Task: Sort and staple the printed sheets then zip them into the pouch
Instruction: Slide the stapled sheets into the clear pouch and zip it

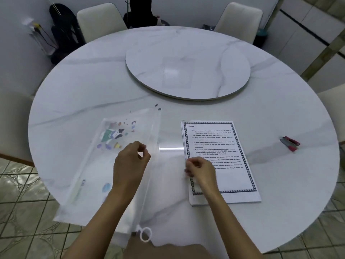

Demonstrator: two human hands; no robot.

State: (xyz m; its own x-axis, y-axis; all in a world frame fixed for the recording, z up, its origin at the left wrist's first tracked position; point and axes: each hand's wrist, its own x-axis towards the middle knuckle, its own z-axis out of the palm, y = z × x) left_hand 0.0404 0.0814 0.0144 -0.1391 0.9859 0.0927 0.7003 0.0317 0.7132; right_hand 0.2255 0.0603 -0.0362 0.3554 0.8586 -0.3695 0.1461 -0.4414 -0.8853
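Pouch (93,165) corner past table (270,101) edge

Qty on worktop (261,212): mostly 1 ea.
1 clear pouch (112,161), 1 stack of printed sheets (220,143), 1 red stapler (290,143), 1 turntable (187,68), 2 sm. dark bits (156,105) (159,109), 2 hands (130,165) (200,171), 2 chairs (100,21) (240,17) far side.

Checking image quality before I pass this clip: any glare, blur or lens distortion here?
Head view: a bright glare streak lies on the table between the pouch and the printed sheets; the right hand shows motion-smeared fingertips; the sheets' text is too soft to read; wide-angle bending curves the table rim.
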